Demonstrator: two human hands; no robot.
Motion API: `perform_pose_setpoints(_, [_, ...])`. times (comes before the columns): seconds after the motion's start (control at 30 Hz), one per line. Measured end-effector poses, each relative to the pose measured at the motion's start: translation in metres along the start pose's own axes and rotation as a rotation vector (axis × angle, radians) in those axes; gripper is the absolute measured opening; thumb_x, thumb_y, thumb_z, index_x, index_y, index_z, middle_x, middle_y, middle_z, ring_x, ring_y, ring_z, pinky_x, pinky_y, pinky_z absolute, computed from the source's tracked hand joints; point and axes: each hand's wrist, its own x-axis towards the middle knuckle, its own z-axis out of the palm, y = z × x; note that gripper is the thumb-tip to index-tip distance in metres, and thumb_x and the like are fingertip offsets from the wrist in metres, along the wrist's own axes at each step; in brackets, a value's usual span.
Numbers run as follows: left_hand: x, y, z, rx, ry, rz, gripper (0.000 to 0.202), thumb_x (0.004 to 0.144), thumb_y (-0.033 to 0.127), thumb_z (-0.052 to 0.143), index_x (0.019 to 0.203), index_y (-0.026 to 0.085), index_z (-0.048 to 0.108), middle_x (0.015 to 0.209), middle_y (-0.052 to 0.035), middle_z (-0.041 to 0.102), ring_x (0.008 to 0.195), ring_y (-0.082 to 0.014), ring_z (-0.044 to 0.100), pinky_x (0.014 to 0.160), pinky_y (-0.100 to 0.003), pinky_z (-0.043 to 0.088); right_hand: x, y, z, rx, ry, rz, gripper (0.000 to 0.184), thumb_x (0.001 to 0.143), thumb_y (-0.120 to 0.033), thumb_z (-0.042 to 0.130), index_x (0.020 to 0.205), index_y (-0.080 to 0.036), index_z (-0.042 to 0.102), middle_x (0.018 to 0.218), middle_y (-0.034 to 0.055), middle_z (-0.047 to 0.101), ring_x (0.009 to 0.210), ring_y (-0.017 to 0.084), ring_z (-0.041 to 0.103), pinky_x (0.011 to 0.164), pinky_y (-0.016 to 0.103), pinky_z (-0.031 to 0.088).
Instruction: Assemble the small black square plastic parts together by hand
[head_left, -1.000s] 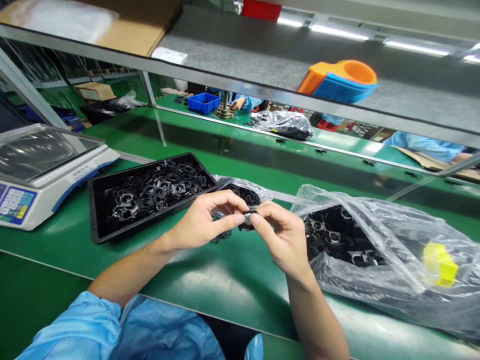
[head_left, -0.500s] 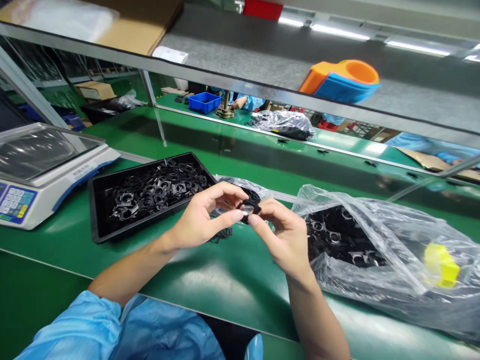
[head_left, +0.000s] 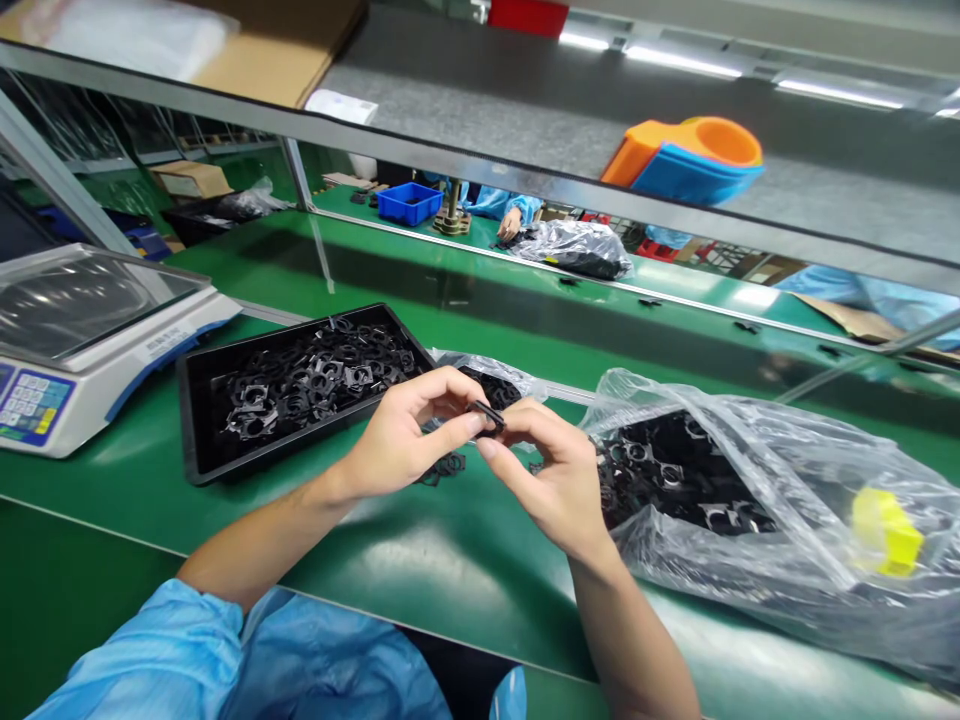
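A small black plastic part [head_left: 489, 416] is held up between both hands over the green bench, seen nearly edge-on. My left hand [head_left: 420, 430] pinches it between thumb and fingers. From the other side, my right hand [head_left: 551, 465] grips it with thumb and forefinger. Fingers hide much of its shape. Behind the hands lies a clear plastic bag [head_left: 525, 382] with black parts, partly covered. A few loose black ring-shaped parts [head_left: 444, 468] rest on the bench below my left hand. To the left, a black tray [head_left: 196, 440] holds many similar parts.
A weighing scale [head_left: 112, 350] stands at the far left. On the right lies a large clear bag [head_left: 795, 560] with black parts and a yellow piece [head_left: 885, 532]. A shelf [head_left: 480, 160] crosses above, carrying an orange and blue holder [head_left: 682, 160]. Across the bench, a co-worker's hand [head_left: 511, 222] shows.
The black part has turned from showing its open ring to nearly edge-on. My right hand has shifted slightly left. The co-worker's hand has moved right, toward a plastic bag.
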Motion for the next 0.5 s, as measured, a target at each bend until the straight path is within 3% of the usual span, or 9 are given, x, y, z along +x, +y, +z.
perform_pose_setpoints(0.13, [0.0003, 0.0011, -0.0007, -0.005, -0.015, 0.003, 0.012, 0.090, 0.027, 0.074, 0.093, 0.017, 0.069, 0.086, -0.0025, 0.072, 0.078, -0.0139, 0.069, 0.072, -0.022, 0.056, -0.0004, 0.0019, 0.0000, -0.007, 0.010, -0.003, 0.010, 0.089, -0.018, 0.070, 0.080, -0.021, 0.067, 0.076, 0.0013, 0.067, 0.070, 0.016, 0.061, 0.069, 0.031, 0.050])
perform_pose_setpoints(0.3, [-0.0001, 0.0019, -0.0021, 0.012, -0.035, 0.055, 0.019, 0.090, 0.024, 0.074, 0.108, 0.018, 0.073, 0.096, -0.0044, 0.075, 0.083, -0.0145, 0.071, 0.075, -0.022, 0.057, 0.0000, 0.0026, -0.0005, -0.026, 0.002, -0.023, 0.014, 0.089, -0.016, 0.068, 0.077, -0.021, 0.064, 0.074, 0.0010, 0.065, 0.068, 0.015, 0.060, 0.067, 0.029, 0.049])
perform_pose_setpoints(0.5, [0.0005, 0.0007, -0.0024, 0.020, 0.000, 0.085, 0.011, 0.089, 0.019, 0.073, 0.100, 0.018, 0.072, 0.091, -0.0022, 0.073, 0.080, -0.0126, 0.070, 0.075, -0.020, 0.057, 0.0012, 0.0000, 0.0001, -0.038, 0.020, -0.043, 0.015, 0.088, -0.015, 0.067, 0.075, -0.021, 0.062, 0.071, 0.0003, 0.064, 0.065, 0.015, 0.058, 0.064, 0.029, 0.049])
